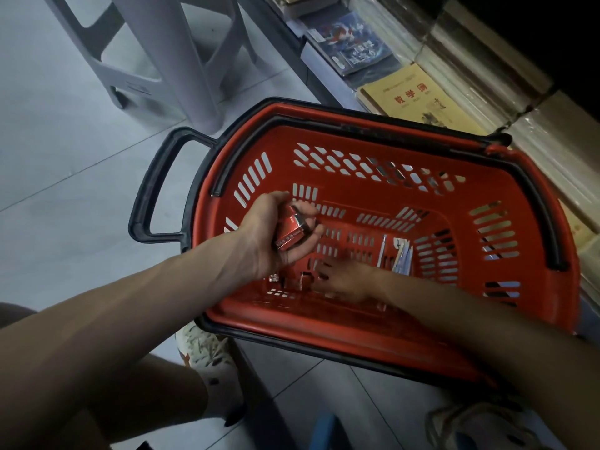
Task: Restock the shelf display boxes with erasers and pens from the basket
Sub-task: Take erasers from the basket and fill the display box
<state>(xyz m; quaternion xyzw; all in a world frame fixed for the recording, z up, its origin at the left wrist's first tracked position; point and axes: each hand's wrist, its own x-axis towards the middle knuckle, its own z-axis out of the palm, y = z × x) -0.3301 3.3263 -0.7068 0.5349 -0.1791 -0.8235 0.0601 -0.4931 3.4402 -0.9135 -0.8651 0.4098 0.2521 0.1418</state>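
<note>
Pale grey floor tiles (81, 177) carry a red perforated plastic shopping basket with black rim and handles (532, 241), set just beside a low shelf of wrapped notebooks (422, 92); a grey plastic stool (156, 60) stands behind.

Over the basket's near-left part, the left hand (276, 235) is clenched around a small stack of red-sleeved erasers (293, 230), held clear of the basket floor. Lower down, the right hand (344, 280) reaches to the bottom with fingers spread toward the left; it is blurred, so I cannot tell whether it grips anything.

More small erasers (276, 280) appear to lie on the basket floor just left of those fingertips, directly below the left hand. A bundle of white and blue pens (401, 258) lies just beyond the right wrist, long axis pointing away from the person. Of the two, the right hand is nearer both, so the next pick probably falls to it.
</note>
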